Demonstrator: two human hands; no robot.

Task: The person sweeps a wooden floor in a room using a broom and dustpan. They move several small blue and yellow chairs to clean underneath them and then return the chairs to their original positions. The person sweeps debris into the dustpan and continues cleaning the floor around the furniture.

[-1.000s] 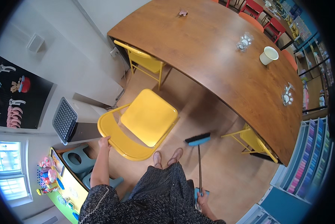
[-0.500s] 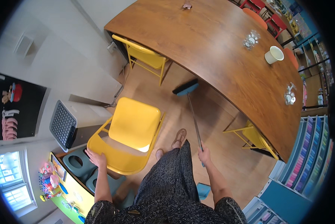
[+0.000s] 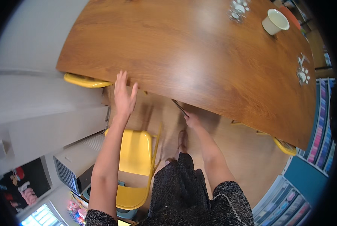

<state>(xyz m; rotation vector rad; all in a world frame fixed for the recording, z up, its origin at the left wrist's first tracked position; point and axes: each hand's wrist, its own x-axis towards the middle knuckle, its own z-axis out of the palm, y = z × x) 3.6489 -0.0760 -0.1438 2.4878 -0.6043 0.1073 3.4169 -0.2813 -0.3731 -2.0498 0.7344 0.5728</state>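
My right hand (image 3: 193, 119) grips the stick of a broom (image 3: 179, 107). The stick slants away under the near edge of the wooden table (image 3: 176, 49), and the broom's head is hidden there. Fingers stretched out, my left hand (image 3: 124, 96) is raised at the table's near edge, its fingertips over the tabletop in the picture. Whether it touches the wood I cannot tell. Below that arm stands a yellow folding chair (image 3: 135, 150), partly covered by my forearm.
On the table are a cream cup (image 3: 275, 22) and clear paw-print pieces (image 3: 304, 73). Yellow chairs (image 3: 87, 80) are tucked under its edge. A grey-white appliance (image 3: 78, 158) stands left by the wall. Drawers and racks of coloured items (image 3: 285, 199) line the right.
My left hand has left the yellow chair and risen to the table edge. My right hand has moved forward, taking the broom's head under the table. The view has shifted closer to the table.
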